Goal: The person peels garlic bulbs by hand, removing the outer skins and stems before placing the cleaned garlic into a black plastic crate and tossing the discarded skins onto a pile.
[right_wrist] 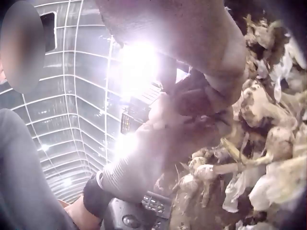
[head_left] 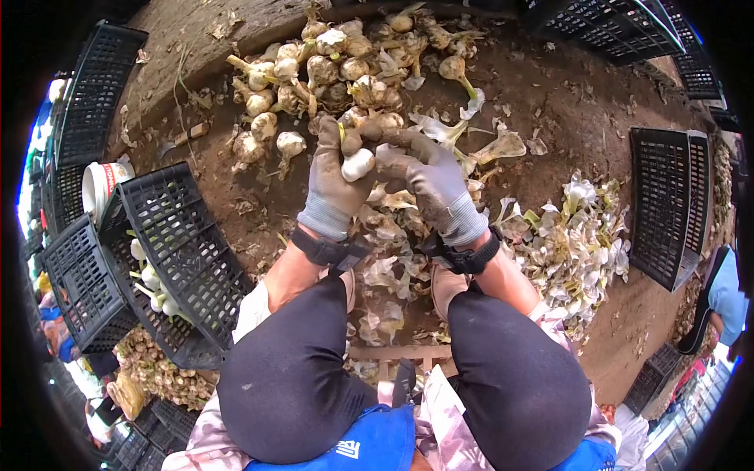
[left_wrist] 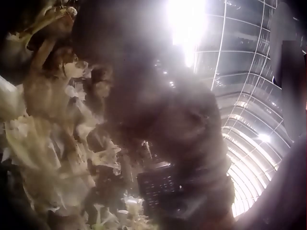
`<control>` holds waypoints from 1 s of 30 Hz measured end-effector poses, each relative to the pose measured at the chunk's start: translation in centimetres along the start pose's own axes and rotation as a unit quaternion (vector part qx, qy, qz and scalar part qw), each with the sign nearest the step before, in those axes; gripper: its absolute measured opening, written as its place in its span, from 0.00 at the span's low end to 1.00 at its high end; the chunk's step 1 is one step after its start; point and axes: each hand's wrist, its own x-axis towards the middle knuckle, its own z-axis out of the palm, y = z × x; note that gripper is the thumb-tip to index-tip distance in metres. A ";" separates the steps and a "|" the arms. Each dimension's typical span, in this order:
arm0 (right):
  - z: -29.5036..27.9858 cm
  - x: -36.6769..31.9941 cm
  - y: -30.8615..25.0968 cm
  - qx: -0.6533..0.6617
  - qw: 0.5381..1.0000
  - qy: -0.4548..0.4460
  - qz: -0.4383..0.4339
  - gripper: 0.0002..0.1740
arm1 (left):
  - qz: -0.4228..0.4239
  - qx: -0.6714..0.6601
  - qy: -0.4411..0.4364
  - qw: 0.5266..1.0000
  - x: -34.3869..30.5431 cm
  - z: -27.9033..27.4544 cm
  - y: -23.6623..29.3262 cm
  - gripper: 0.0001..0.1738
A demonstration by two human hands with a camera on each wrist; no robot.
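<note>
In the head view, my gloved left hand [head_left: 334, 188] grips a whitish garlic bulb [head_left: 358, 165], its green stem rising beside the fingers. My gloved right hand [head_left: 433, 177] comes in from the other side, thumb and fingers curled at the bulb's edge. The right wrist view shows the pale bulb [right_wrist: 160, 109] between both gloves, its far side hidden by fingers. Just beyond the hands lies a heap of soil-stained garlic bulbs [head_left: 345, 67]. The left wrist view is dark and blurred over the glove.
Loose peeled skins [head_left: 573, 251] pile up at the right, with more below my hands. Cleaned bulbs [head_left: 153, 286] sit in a black crate [head_left: 192, 235] at the left. Another black crate [head_left: 667, 204] stands right. A knife [head_left: 188, 135] and white bucket [head_left: 102, 184] are at left.
</note>
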 end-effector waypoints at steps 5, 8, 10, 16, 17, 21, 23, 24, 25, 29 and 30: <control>-0.7 -0.2 1.1 0.137 0.990 0.002 0.046 0.21 | -0.048 -0.081 -0.064 0.993 -0.5 1.7 1.1 0.27; -0.3 0.1 0.6 0.131 0.991 -0.002 0.030 0.22 | 0.003 0.091 0.036 0.995 -0.2 1.7 0.8 0.33; 0.0 0.3 0.6 0.084 0.996 0.026 0.025 0.21 | -0.086 -0.105 0.019 0.991 -0.5 1.9 1.3 0.34; -0.5 0.1 2.1 0.120 0.993 0.017 0.013 0.24 | -0.155 -0.187 0.106 0.964 -0.3 2.2 1.5 0.33; -0.6 0.0 2.1 0.166 0.986 -0.017 -0.007 0.24 | -0.143 -0.146 0.100 0.974 -0.6 2.5 1.7 0.33; -0.5 -0.7 0.8 0.228 0.973 -0.011 0.034 0.24 | -0.080 -0.152 -0.012 0.985 0.0 0.4 0.1 0.33; 0.1 -0.3 0.5 0.095 0.994 0.038 0.037 0.24 | -0.030 -0.034 0.052 0.998 -0.2 1.0 0.2 0.27; -0.2 0.2 1.2 0.094 0.994 0.037 0.036 0.24 | -0.028 -0.034 0.051 0.998 -0.3 1.2 0.2 0.27; -0.6 0.8 2.2 0.071 0.997 0.036 0.017 0.24 | 0.024 0.040 0.049 0.998 -0.5 1.6 0.2 0.26; -1.1 0.8 2.0 0.046 0.998 0.035 -0.004 0.23 | 0.003 -0.008 0.045 0.999 -1.1 2.9 1.2 0.24; -1.1 0.8 1.8 0.047 0.999 0.015 0.009 0.23 | 0.005 -0.016 0.044 0.999 -1.1 2.7 1.3 0.24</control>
